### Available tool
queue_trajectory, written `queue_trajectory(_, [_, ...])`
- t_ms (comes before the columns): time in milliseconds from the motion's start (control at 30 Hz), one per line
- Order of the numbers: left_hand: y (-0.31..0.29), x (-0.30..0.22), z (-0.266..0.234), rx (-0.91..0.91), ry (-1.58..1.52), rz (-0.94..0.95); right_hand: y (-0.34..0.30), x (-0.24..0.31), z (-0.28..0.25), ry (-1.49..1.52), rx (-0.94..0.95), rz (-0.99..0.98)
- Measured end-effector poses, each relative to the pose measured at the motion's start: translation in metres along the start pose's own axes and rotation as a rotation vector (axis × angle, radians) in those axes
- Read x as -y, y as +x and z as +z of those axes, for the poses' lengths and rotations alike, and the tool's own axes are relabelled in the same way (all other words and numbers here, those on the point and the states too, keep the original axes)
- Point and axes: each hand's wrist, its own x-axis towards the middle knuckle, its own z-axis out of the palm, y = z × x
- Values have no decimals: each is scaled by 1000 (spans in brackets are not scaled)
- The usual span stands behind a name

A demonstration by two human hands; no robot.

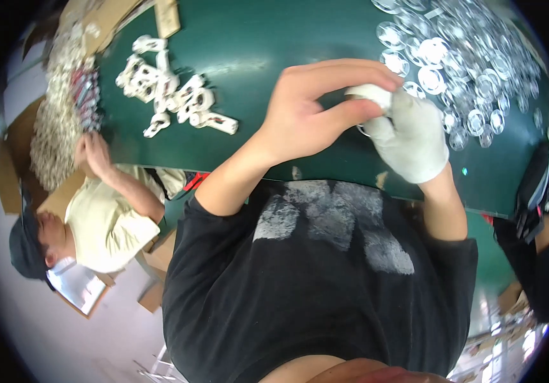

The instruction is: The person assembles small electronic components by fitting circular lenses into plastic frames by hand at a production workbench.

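My bare left hand (316, 108) and my right hand (412, 134), in a white glove, meet above the green table. Between them they pinch a small white plastic part (375, 94), with the left thumb and fingers closed on its near and far sides. The gloved fingers press against its right side and hide much of it, so its full shape cannot be made out. Just to the right lies a heap of clear round plastic discs (475, 57). Off to the left is a loose group of white plastic pieces (166, 89), elongated with rounded ends and dark openings.
The green table (236, 45) curves across the view. A long heap of small cream parts (57, 127) and some reddish ones (87, 96) cover its left end, where a co-worker's hand (96, 153) reaches in. Cardboard (112, 22) lies behind. Another person's dark sleeve (523, 268) shows at right.
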Motion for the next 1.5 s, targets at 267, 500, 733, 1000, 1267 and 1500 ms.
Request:
queue_trajectory(267, [66, 36, -94, -320, -294, -389, 8, 8, -10, 194, -144, 145])
queue_trajectory(500, [51, -18, -204, -442, 531, -497, 5, 9, -11, 184, -101, 187])
queue_trajectory(733, [-32, 50, -329, -516, 1617, -983, 8, 3, -9, 171, -229, -55])
queue_trajectory(1000, [-10, -8, -231, -654, 991, -404, 12, 6, -21, 348, -136, 150])
queue_trajectory(1267, [0, -4, -2, 77, 433, 213, 8, 3, -31, 263, 300, 179])
queue_trajectory(1500, [-48, 33, 35, -63, 818, 79, 15, -12, -34, 233, -70, 366])
